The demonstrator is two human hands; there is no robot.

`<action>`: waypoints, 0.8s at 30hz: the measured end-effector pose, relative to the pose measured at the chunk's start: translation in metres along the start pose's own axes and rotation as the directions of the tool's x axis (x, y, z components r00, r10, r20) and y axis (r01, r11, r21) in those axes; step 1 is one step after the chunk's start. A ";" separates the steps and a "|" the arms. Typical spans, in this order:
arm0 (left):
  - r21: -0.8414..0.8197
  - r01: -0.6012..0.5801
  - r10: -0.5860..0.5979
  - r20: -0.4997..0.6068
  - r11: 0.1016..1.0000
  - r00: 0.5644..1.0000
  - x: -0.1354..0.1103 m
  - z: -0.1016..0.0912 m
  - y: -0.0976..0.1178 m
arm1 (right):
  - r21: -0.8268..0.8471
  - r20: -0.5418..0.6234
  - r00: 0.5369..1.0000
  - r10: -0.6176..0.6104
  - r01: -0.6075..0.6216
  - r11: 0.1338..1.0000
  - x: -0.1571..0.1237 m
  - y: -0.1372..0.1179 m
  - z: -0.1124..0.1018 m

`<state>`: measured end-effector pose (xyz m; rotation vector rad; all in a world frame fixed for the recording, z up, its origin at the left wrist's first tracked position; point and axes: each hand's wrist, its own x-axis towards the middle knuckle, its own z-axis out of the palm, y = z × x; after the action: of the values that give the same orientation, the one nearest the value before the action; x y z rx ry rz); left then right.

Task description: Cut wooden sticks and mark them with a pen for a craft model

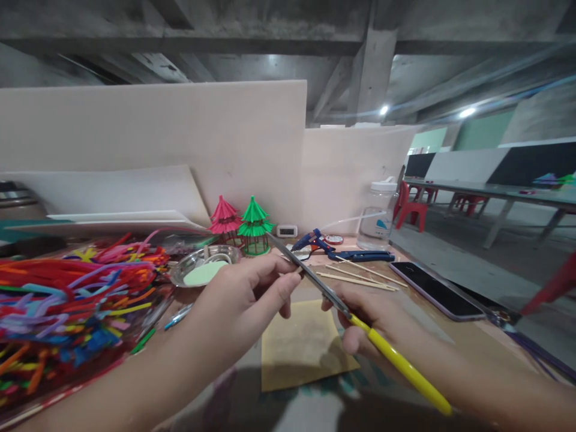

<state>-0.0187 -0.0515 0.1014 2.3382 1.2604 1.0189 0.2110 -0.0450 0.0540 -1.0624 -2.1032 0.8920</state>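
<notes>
My right hand is closed around a file with a dark, tapering metal blade and a yellow handle. The blade points up and left, and its middle passes by the fingertips of my left hand. Those fingers are pinched on a small light piece, perhaps the end of a stick, mostly hidden by the fingers and blade. Below both hands lies a yellowish square sheet. Thin wooden sticks rest beyond my right hand. Past the left hand stand a green-roofed model pavilion and a red-roofed one.
Colourful pipe cleaners heap up at left, beside a metal dish with a pale green disc. At the back are a small digital clock, a blue glue gun, blue-handled pliers and a water bottle. A phone lies right.
</notes>
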 end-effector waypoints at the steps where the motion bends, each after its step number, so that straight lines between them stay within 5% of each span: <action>1: -0.026 0.013 -0.012 0.001 1.000 1.000 0.000 0.000 0.000 | 0.011 0.004 1.000 0.004 -0.004 1.000 -0.001 -0.001 0.000; 18: -0.207 0.049 -0.050 -0.003 0.977 0.999 -0.002 -0.001 0.004 | 0.152 0.054 0.998 -0.010 0.001 0.988 -0.003 -0.011 0.001; 24: -0.189 0.063 -0.060 0.019 0.980 0.998 -0.004 -0.004 0.006 | 0.167 0.132 0.981 0.140 -0.161 0.973 -0.006 -0.019 -0.003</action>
<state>-0.0192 -0.0585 0.1058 2.1462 1.1683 1.0530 0.2078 -0.0581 0.0696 -1.1097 -2.0133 1.2205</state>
